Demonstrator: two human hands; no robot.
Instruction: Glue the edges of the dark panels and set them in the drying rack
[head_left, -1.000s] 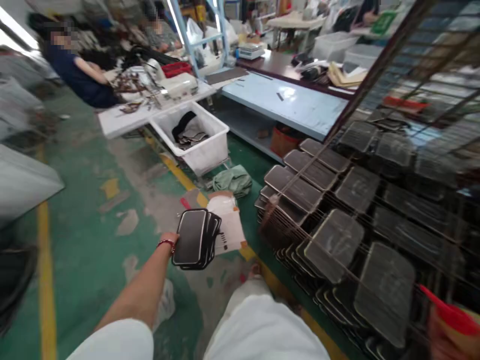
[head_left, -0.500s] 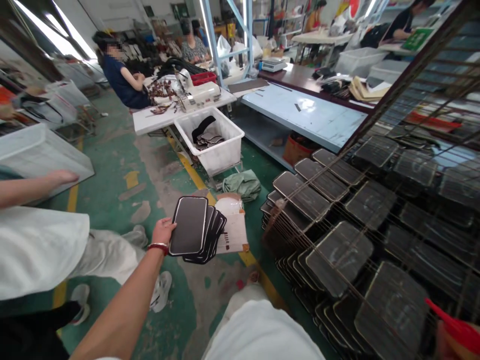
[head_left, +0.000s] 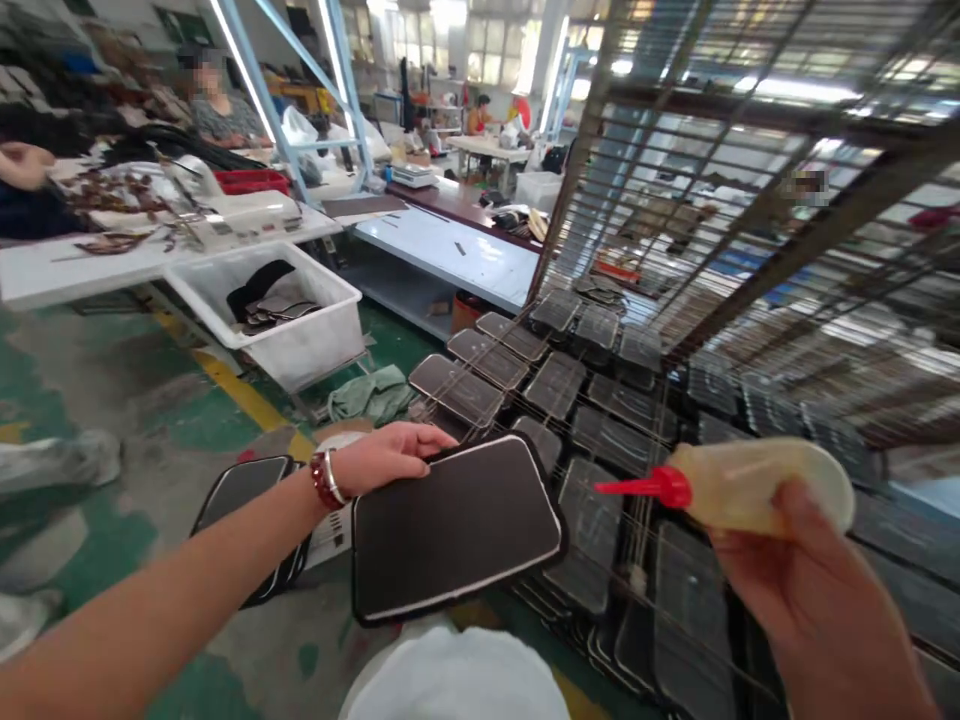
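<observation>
Off the left edge of the metal wire rack (head_left: 750,110), the outstretched left forearm (head_left: 172,595) half hides stacked black panels (head_left: 246,482); the left hand (head_left: 386,457) pinches a black, white-lined rectangular panel (head_left: 459,532), the blurred right hand (head_left: 806,590) a yellowish, red-nozzled bottle (head_left: 754,478).

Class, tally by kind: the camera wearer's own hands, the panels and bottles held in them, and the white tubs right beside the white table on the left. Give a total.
Hands: 2, the left hand and the right hand
Held dark panel: 1
Held squeeze bottle: 1
White tub: 1
Total: 5
</observation>
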